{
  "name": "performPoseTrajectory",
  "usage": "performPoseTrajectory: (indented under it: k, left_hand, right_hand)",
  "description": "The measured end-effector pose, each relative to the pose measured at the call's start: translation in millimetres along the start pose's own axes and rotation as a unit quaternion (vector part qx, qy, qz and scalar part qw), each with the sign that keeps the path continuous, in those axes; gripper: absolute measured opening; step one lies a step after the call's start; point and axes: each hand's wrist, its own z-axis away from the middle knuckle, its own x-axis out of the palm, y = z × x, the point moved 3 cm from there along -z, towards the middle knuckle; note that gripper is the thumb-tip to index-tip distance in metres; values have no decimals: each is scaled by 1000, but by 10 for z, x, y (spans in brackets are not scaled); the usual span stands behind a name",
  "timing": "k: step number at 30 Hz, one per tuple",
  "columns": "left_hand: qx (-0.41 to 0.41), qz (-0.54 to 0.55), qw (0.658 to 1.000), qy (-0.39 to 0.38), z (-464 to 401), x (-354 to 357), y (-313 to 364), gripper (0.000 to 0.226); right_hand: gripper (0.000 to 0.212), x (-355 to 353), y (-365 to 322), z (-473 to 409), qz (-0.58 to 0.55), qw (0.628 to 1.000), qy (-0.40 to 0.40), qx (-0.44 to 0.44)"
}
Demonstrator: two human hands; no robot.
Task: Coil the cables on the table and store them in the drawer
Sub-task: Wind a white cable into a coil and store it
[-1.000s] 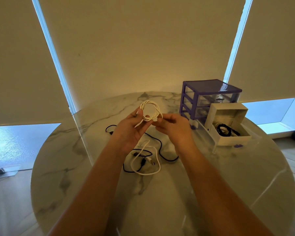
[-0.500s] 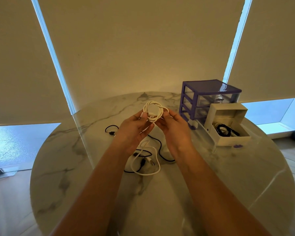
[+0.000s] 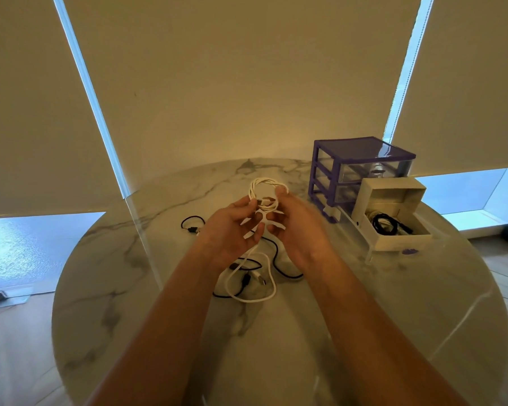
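While left hand [image 3: 232,227] pinches white cable coil [image 3: 263,190] – right hand [image 3: 298,227] grips too (above table [image 3: 393,303]).

You face dim, warm-toned light; cold daylight leaks beneath the beige roller blinds [image 3: 247,83], glaring off the round marble table [image 3: 423,303]; edges bow, fingers blur.

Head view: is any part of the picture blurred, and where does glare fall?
Head view: the hands, left and right, are motion-blurred around the white cable coil; the drawer unit stays sharp; window light glares on the marble table.
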Motion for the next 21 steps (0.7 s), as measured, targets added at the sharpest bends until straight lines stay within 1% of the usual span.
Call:
performPoseTrajectory:
  k: [2,4,10,12,14,18,21]
  left_hand:
    - [2,-40,999,-9,19,11,1,23]
    - [25,-99,995,10,17,-1,14,30]
    - [105,-238,964,63,23,-7,95,34]
    - [121,-242,959,81,30,-9,104,33]
    - [120,-240,960,83,33,-13,102,31]
    - [95,-207,971,76,34,8,89,36]
    - [72,-176,977,93,17,-15,74,37]
  right_hand:
    - [22,12,-16,20,48,998,-17,-31]
    - [22,14,-22,21,91,994,-18,-49]
    - [25,86,-16,17,142,988,-54,-31]
    - [25,94,-4,15,143,988,-61,-25]
    - [26,85,-6,15,134,989,-57,-24]
    - [29,47,-10,17,114,992,-41,-21]
    - [28,52,6,17,124,992,-36,-14]
